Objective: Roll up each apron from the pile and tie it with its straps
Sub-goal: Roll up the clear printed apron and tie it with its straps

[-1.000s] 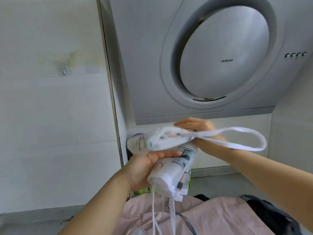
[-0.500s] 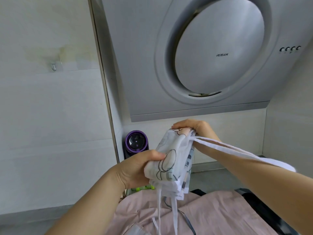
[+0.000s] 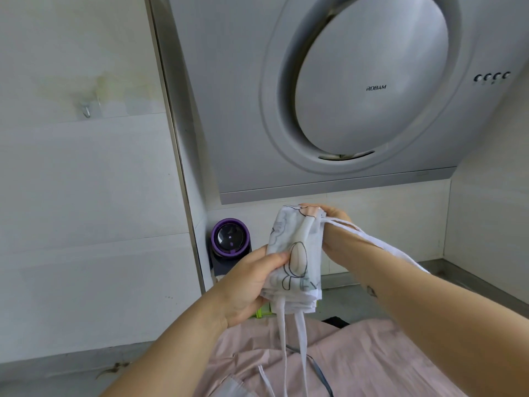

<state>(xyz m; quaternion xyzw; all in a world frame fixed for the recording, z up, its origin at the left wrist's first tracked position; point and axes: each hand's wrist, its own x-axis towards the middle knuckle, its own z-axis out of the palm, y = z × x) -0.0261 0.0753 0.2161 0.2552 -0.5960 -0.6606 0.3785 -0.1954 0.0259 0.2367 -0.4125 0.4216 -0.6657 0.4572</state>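
Near: pink apron [image 3: 357, 365] spread over the grey counter [image 3: 469, 275]. Far left: purple-ringed appliance [image 3: 230, 239] against the wall, steel hood [image 3: 357, 90] above. Between: rolled white printed apron [image 3: 294, 253], upright, held clear of the counter. Left hand [image 3: 246, 287] grips its lower half; right hand [image 3: 335, 219] clasps its top and a strap [image 3: 386, 245].

Ahead of me, a grey hood [image 3: 343, 81] with a round panel and four knobs [image 3: 491, 77] at its right. White tile wall [image 3: 86, 181] on my left, stained near a small hook [image 3: 87, 111]. Purple-ringed gadget [image 3: 230, 239] in the corner. Steel bench [image 3: 472, 276] at right.
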